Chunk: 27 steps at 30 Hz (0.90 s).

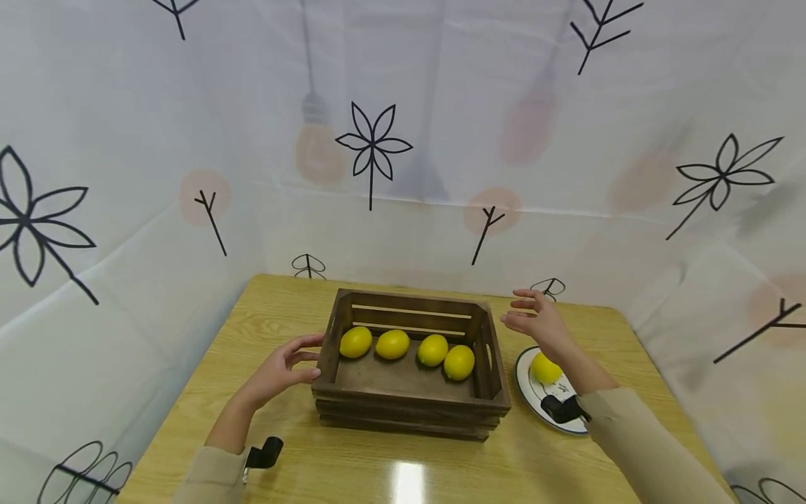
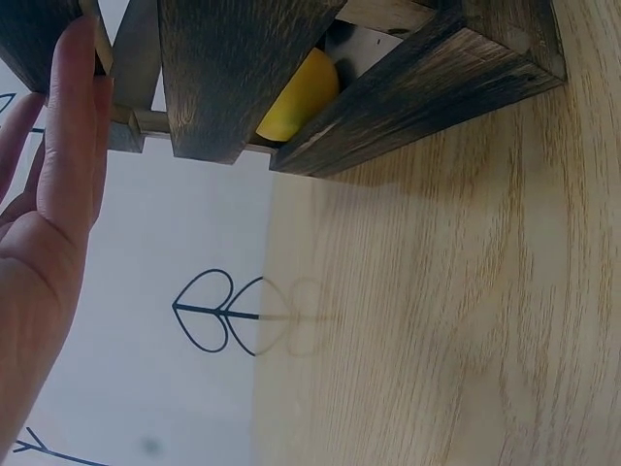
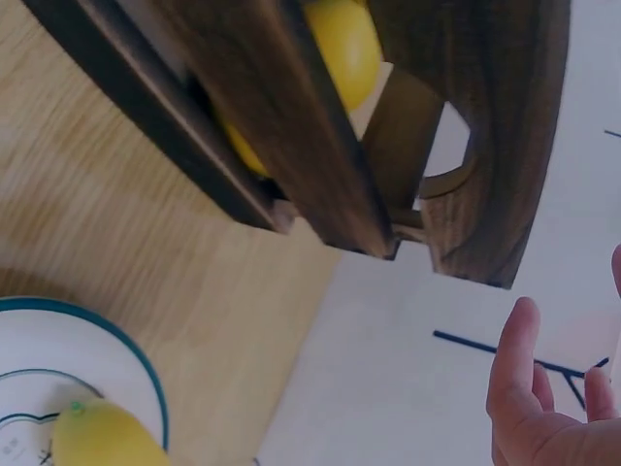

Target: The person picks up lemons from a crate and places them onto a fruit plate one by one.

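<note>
A dark wooden slatted crate (image 1: 403, 407) stands on the table with several yellow lemons (image 1: 393, 344) on its floor. My left hand (image 1: 283, 369) is at the crate's left end; in the left wrist view its straight fingers (image 2: 73, 126) lie against the end slat. Above the table, past the crate's right rear corner, my right hand (image 1: 540, 325) is raised with loosely bent fingers and nothing in it. The right wrist view shows that hand (image 3: 548, 417) apart from the crate. A single lemon (image 1: 545, 368) lies on a white plate (image 1: 529, 392) right of the crate.
The wooden table (image 1: 283, 308) reaches back to a pale curtain (image 1: 428, 140) printed with plants, which also hangs at both sides. A black wrist camera (image 1: 267, 451) juts from the left sleeve, another (image 1: 560, 409) from the right, over the plate. The plate has a dark rim.
</note>
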### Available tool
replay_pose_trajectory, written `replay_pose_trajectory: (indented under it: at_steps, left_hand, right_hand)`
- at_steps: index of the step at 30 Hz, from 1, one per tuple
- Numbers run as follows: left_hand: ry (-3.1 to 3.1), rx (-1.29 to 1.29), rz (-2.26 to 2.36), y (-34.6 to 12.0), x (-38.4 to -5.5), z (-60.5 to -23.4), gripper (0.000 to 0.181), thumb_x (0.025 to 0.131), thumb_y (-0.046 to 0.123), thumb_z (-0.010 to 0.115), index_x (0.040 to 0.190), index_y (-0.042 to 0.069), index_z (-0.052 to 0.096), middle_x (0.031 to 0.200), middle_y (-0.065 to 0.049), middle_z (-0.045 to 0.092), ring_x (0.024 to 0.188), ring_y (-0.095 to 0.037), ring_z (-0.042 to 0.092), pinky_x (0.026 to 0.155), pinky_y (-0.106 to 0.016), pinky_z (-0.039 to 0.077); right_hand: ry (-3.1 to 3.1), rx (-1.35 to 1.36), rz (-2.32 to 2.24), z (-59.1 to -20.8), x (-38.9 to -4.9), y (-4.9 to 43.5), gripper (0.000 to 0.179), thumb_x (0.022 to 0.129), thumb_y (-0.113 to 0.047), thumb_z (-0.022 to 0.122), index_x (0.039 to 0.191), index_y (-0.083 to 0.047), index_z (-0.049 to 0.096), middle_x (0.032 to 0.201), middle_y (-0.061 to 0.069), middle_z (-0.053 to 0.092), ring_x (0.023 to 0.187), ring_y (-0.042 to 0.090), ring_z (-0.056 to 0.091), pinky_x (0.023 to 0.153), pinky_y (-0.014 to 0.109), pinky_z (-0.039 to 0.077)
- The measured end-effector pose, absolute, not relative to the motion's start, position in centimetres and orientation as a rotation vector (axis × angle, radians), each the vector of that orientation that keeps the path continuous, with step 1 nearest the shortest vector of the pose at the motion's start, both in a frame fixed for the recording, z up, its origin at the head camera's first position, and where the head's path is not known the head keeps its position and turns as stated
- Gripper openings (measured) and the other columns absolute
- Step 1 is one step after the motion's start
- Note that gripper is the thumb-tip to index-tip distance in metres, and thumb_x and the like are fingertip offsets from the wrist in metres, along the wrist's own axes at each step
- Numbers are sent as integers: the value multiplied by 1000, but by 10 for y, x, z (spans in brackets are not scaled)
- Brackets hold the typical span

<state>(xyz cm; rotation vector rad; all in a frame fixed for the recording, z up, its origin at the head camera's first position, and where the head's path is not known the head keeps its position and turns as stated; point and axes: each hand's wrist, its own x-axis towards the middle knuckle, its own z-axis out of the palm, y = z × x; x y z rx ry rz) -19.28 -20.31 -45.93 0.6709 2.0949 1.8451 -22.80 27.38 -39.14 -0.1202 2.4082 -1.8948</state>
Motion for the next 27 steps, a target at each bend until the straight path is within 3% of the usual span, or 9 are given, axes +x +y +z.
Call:
replay_pose_trajectory:
  at_steps: [18, 27]
  left_hand:
    - [2105, 669, 1839, -203, -192, -459, 60, 88, 8, 64, 141, 3, 35, 143, -21, 31, 124, -43, 35, 82, -37, 50]
    - [2109, 675, 1840, -204, -192, -460, 60, 89, 8, 64, 141, 4, 36, 143, -20, 31, 123, -43, 35, 82, -37, 50]
  right_hand:
    - [2397, -122, -1895, -371, -246, 247, 64, 87, -2, 64, 140, 1, 27, 132, 26, 34, 108, 30, 49, 89, 36, 47]
    - [2395, -157, -1900, -367, -254, 231, 60, 88, 3, 61, 138, 0, 29, 129, 26, 37, 115, 37, 45, 91, 48, 43]
